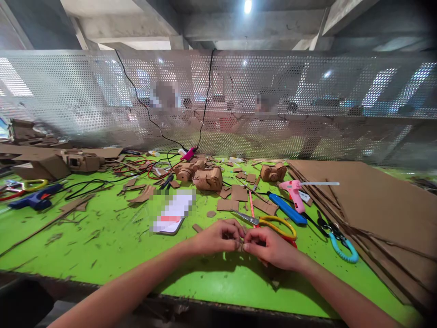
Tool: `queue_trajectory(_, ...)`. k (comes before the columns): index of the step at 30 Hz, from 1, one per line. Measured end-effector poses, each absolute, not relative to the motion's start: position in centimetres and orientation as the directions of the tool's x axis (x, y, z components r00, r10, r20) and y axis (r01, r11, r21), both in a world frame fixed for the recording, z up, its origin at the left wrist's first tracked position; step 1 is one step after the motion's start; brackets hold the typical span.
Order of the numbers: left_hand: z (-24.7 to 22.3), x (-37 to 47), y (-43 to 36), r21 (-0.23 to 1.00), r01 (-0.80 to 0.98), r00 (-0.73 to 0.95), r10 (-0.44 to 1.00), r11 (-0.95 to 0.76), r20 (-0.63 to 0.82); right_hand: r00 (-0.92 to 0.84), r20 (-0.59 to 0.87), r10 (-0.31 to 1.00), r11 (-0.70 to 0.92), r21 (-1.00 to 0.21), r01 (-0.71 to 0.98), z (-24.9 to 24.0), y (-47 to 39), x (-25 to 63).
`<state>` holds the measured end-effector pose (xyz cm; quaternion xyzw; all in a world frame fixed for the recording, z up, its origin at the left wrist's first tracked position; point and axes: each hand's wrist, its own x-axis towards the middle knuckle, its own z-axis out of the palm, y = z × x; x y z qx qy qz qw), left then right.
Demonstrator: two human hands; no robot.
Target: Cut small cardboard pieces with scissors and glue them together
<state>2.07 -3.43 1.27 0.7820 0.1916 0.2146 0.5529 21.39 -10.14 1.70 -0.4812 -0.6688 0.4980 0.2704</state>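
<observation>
My left hand (218,236) and my right hand (272,248) meet over the front of the green table, fingertips pinched together. Between them is a small brown piece (241,246) that looks like cardboard, mostly hidden by the fingers. Just beyond my right hand lie scissors (278,226) with yellow and red handles, blades pointing left. A blue utility knife (287,209) rests farther back, beside a pink glue gun (295,193) with a glue stick in its rear. Flat cardboard pieces (239,193) lie past the hands, near a cardboard camera model (207,178).
Large cardboard sheets (382,205) are stacked at the right, beside keys on a turquoise coil (343,250). A phone (175,212) lies left of centre. A dark blue glue gun (36,198) is at far left. Behind the green table (119,246) stands a perforated metal screen (102,105).
</observation>
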Motion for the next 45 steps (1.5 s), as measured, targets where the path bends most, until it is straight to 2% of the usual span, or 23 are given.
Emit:
queue_trajectory(5, 1.4, 2.0, -3.1, 0.962, 0.036, 0.819, 0.56, -0.272, 0.127, -0.399, -0.127, 0.908, -0.009, -0.959, 0.285, 1.6, -10.2, 21.2)
queue_trajectory(14, 2.1, 1.8, -2.9, 0.959, 0.033, 0.798, 0.586, -0.28, 0.143, -0.401, -0.075, 0.913, 0.017, -0.975, 0.221, 1.6, -10.1, 21.2)
queue_trajectory(24, 1.5, 2.1, -3.3, 0.95, 0.044, 0.795, 0.586, -0.311, 0.155, -0.337, 0.027, 0.941, 0.14, -0.938, 0.317, 1.5, -9.8, 21.2)
queue_trajectory(45, 1.0, 2.3, -3.6, 0.918, 0.055, 0.815, 0.549, -0.394, 0.186, -0.388, 0.024, 0.921, 0.211, -0.869, 0.448, 1.5, -10.0, 21.2)
